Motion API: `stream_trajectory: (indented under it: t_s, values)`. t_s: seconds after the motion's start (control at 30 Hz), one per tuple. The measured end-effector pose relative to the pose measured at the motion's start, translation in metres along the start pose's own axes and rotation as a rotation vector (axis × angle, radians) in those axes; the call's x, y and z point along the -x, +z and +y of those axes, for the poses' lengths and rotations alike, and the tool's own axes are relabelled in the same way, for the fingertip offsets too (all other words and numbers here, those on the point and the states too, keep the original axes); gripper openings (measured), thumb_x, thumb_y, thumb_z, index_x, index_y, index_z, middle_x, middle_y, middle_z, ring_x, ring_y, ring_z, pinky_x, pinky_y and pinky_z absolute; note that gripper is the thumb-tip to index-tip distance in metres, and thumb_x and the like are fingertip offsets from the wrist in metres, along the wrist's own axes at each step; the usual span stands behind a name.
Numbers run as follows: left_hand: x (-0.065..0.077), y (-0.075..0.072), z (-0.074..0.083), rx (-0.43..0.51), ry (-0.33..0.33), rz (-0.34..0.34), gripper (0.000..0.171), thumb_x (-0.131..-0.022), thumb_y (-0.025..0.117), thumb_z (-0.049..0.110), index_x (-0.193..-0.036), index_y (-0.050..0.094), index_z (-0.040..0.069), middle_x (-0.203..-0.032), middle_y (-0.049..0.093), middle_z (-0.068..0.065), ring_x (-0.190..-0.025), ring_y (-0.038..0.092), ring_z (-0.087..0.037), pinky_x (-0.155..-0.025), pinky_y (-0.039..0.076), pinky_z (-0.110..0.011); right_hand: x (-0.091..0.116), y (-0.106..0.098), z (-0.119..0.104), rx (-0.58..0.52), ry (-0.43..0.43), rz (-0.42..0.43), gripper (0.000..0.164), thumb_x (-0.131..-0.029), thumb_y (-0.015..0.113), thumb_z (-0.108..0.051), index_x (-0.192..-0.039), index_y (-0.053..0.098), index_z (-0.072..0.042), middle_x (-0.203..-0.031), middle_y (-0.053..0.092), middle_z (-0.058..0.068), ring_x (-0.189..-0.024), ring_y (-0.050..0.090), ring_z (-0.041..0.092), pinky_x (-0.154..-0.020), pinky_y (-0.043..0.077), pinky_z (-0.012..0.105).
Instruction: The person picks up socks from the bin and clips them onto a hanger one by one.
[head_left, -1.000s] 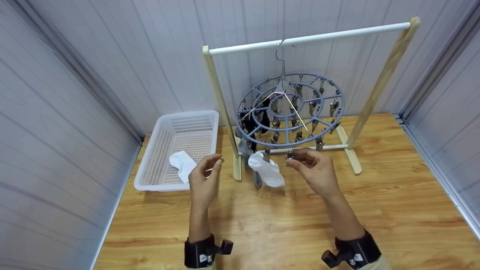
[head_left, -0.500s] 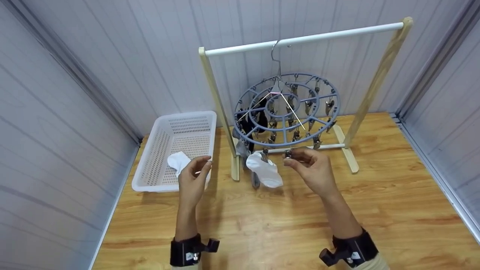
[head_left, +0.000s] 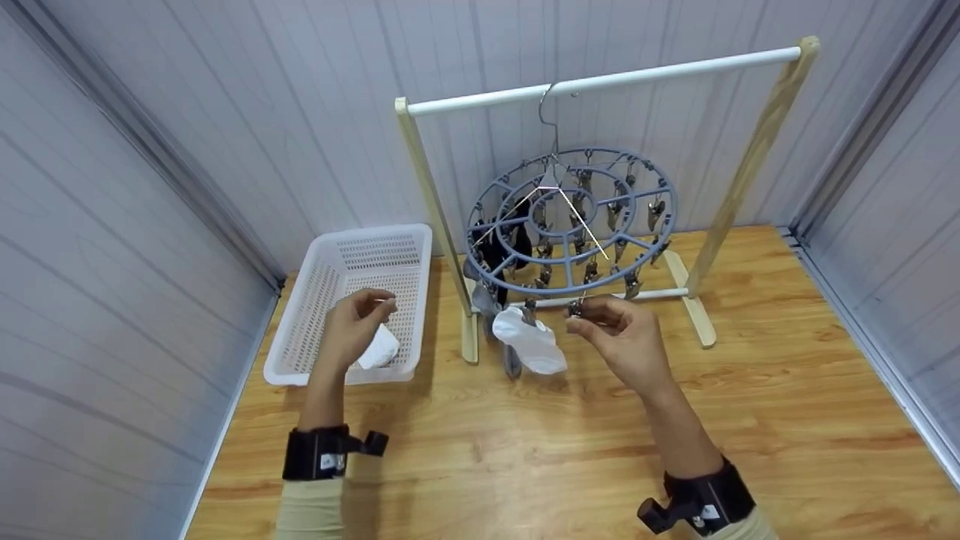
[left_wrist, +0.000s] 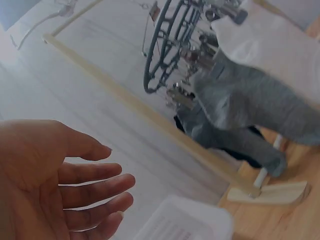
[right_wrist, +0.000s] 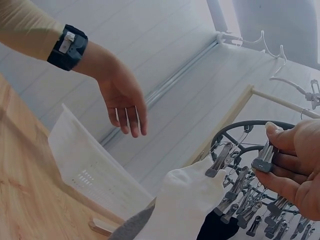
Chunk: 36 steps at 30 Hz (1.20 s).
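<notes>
My left hand [head_left: 351,330] hangs over the white plastic basket [head_left: 291,341] with relaxed fingers and nothing in them. Below it a white sock [head_left: 381,348] lies in the basket, partly hidden by the hand. My right hand [head_left: 626,337] pinches a metal clip [right_wrist: 263,159] between thumb and fingers, at the front edge of the round blue-grey clip hanger [head_left: 576,288]. Just left of that hand, another white sock [head_left: 531,343] hangs from a clip. Grey socks [left_wrist: 240,102] and black socks [head_left: 491,247] hang farther along the hanger's left side.
The hanger hooks onto the white bar [head_left: 622,79] of a wooden-legged stand [head_left: 750,172]. Several unused clips [head_left: 656,214] dangle from its rings. Pale panel walls [head_left: 225,112] enclose the back and sides of the wood-grain surface [head_left: 480,450].
My left hand has moved left, from beside the basket to over it, still holding nothing. The right hand keeps its pinch on the clip. The head view has shifted slightly.
</notes>
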<state>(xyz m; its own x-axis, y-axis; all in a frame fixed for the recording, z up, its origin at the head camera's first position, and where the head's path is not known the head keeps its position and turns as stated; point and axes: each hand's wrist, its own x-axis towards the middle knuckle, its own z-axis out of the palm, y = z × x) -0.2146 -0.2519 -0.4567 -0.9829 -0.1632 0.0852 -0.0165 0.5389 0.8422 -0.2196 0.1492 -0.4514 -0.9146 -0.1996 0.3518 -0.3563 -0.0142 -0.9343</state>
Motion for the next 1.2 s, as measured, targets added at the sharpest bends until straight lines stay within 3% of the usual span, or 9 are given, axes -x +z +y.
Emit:
stream_trajectory:
  t_s: [0.23,0.47,0.6,0.93,1.1,1.2]
  values:
    - [-0.028,-0.01,-0.014,-0.083,-0.048,-0.105,0.03,-0.107,0.063,0.02,-0.124,0.072,-0.003,-0.108,0.077,-0.018,-0.098,0.072,-0.037,-0.074,0.051,-0.026,0.0,0.0,-0.001,0.007,-0.002,0.003,0.018,-0.09,0.079,0.009,-0.107,0.076,0.008,-0.099,0.077,0.018,-0.088,0.077,0.021,-0.081,0.064,0.035]
    - [-0.054,-0.016,-0.038,-0.115,-0.231,-0.174,0.04,-0.109,0.057,0.024,-0.133,0.066,-0.006,-0.122,0.073,-0.024,-0.106,0.072,-0.036,-0.084,0.059,-0.035,0.0,0.0,0.0,-0.005,-0.006,-0.002,0.018,-0.09,0.078,0.011,-0.108,0.075,0.01,-0.1,0.077,0.019,-0.088,0.078,0.022,-0.081,0.063,0.035]
    - [-0.063,-0.015,-0.049,-0.127,-0.295,-0.199,0.042,-0.109,0.056,0.024,-0.136,0.063,-0.008,-0.124,0.073,-0.025,-0.11,0.072,-0.037,-0.091,0.06,-0.042,0.0,0.001,0.0,-0.017,0.001,-0.003,0.018,-0.09,0.075,0.014,-0.108,0.073,0.013,-0.1,0.077,0.021,-0.088,0.078,0.02,-0.081,0.063,0.034]
    - [-0.079,-0.013,-0.056,-0.252,-0.369,-0.226,0.044,-0.105,0.057,0.021,-0.135,0.061,-0.011,-0.122,0.072,-0.026,-0.105,0.072,-0.035,-0.087,0.06,-0.04,0.0,0.001,-0.001,-0.023,0.015,0.007,0.018,-0.09,0.074,0.017,-0.107,0.072,0.015,-0.1,0.076,0.024,-0.088,0.078,0.02,-0.082,0.063,0.034]
    - [-0.083,-0.015,-0.062,-0.345,-0.395,-0.203,0.039,-0.102,0.059,0.02,-0.126,0.066,-0.009,-0.111,0.074,-0.023,-0.086,0.068,-0.024,-0.077,0.058,-0.034,0.001,0.0,-0.001,-0.028,0.017,0.002,0.018,-0.091,0.074,0.016,-0.109,0.072,0.014,-0.101,0.076,0.026,-0.09,0.078,0.021,-0.082,0.063,0.035]
    - [-0.083,-0.017,-0.067,-0.397,-0.418,-0.174,0.036,-0.1,0.06,0.02,-0.12,0.069,-0.008,-0.106,0.072,-0.021,-0.087,0.068,-0.026,-0.075,0.058,-0.034,0.002,0.0,-0.001,-0.029,0.01,-0.003,0.019,-0.091,0.076,0.012,-0.109,0.073,0.013,-0.102,0.076,0.025,-0.09,0.078,0.023,-0.082,0.063,0.036]
